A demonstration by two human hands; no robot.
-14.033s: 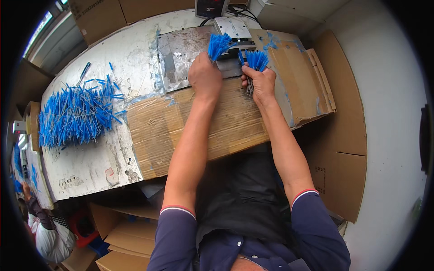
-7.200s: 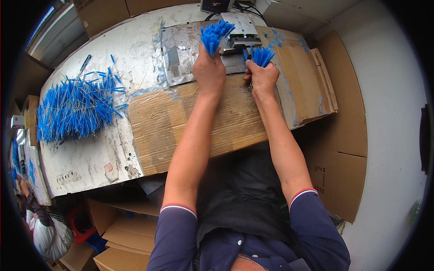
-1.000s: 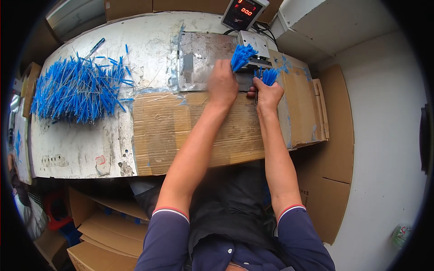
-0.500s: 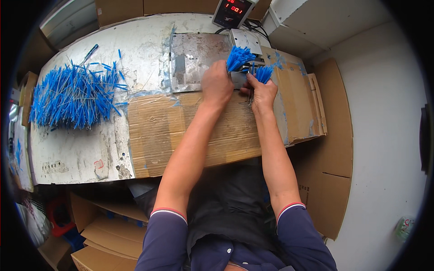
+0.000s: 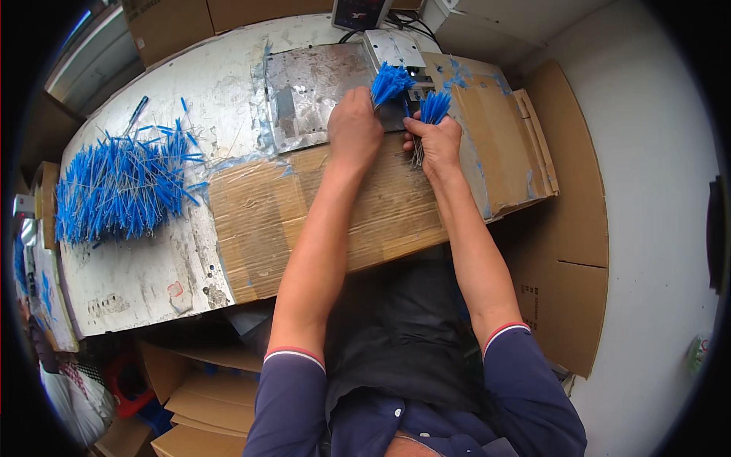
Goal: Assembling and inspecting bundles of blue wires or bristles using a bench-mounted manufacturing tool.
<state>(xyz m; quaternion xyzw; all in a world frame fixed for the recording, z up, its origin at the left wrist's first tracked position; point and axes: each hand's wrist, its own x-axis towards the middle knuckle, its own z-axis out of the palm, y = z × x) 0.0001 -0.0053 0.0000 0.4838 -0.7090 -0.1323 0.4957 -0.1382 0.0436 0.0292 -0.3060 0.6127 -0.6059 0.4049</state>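
Note:
My left hand (image 5: 355, 131) is closed around a bundle of thin blue-tipped wires (image 5: 389, 81), their blue ends fanning upward. My right hand (image 5: 434, 145) grips a second, smaller bundle of blue wires (image 5: 434, 108), with bare metal ends hanging below the fist. Both hands sit close together at the far edge of the bench, right in front of a small grey metal device (image 5: 394, 51). A grey metal plate (image 5: 303, 93) lies just left of my left hand.
A large loose pile of blue wires (image 5: 122, 186) lies at the bench's left. Cardboard sheets (image 5: 358, 213) cover the bench under my forearms and to the right. A display box (image 5: 361, 12) stands behind the device. Cardboard boxes (image 5: 190, 396) sit below the bench.
Both hands stay at the device with their bundles; the view has shifted slightly, and the left bundle sits a little closer to the device.

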